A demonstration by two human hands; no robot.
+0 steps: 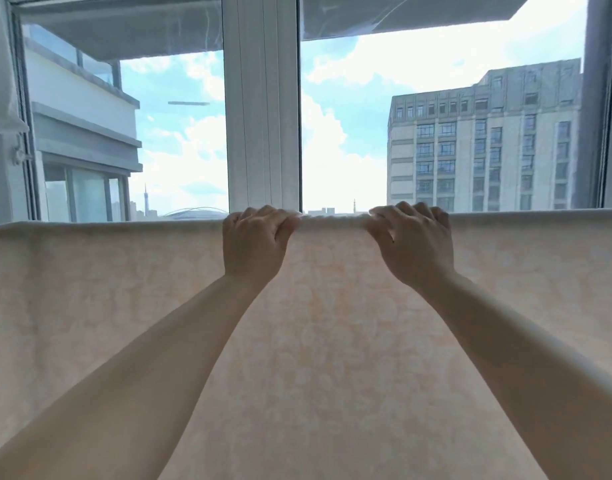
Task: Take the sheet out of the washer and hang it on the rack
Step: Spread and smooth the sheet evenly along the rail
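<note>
- This is a home high up in an apartment block, at a glazed balcony or laundry spot beside the windows.
- A white-framed window with a broad central mullion fills the view, with blue sky and clouds behind it.
- Outside stand a tall grey multi-storey residential building and a neighbouring white balcony with glass panels; low city rooftops lie far below.
- A pale peach patterned cotton sheet hangs draped in front of the glass, as household laundry does.
</note>
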